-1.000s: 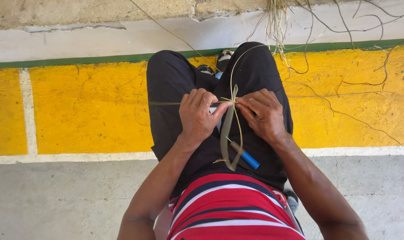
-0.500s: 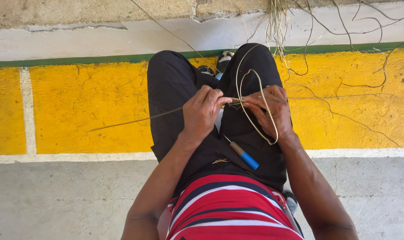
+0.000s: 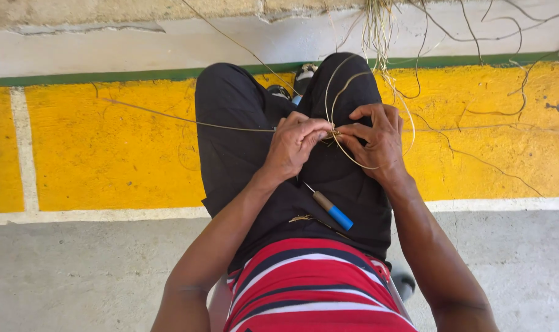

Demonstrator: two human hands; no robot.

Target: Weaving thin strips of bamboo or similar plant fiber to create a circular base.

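1. Far left: yellow-painted floor band (image 3: 107,154) with a white line across it and a green stripe (image 3: 89,76) along its upper edge; grey concrete (image 3: 76,270) below the band.
2. A long thin fibre strand (image 3: 187,120) runs from over the yellow band rightward to the hands; its right end meets the left fingertips.
3. Seated person seen from above; black trousers (image 3: 236,141) over both thighs, red striped shirt (image 3: 316,289) at the bottom edge.
4. Left hand (image 3: 295,147) above the lap; fingers curled shut, thumb and forefinger pinching the fibre at the small knot (image 3: 334,132) between the two hands.
5. Awl-like tool (image 3: 331,210) with a brown and blue handle lies loose on the lap, just below the left hand; not touched by either hand; metal tip points up-left toward the left wrist.
6. A few short fibre scraps (image 3: 302,218) lie on the trousers beside the tool handle.
7. Right hand (image 3: 377,141) faces the left, fingertips nearly touching it; fingers closed in a pinch on the same knot; a pale fibre loop (image 3: 353,161) curves below and around this hand and rises over the right knee.
8. Upper right: a bundle of dry fibres (image 3: 377,24) hangs down against the wall; stray strands (image 3: 476,157) trail over the yellow band at right.
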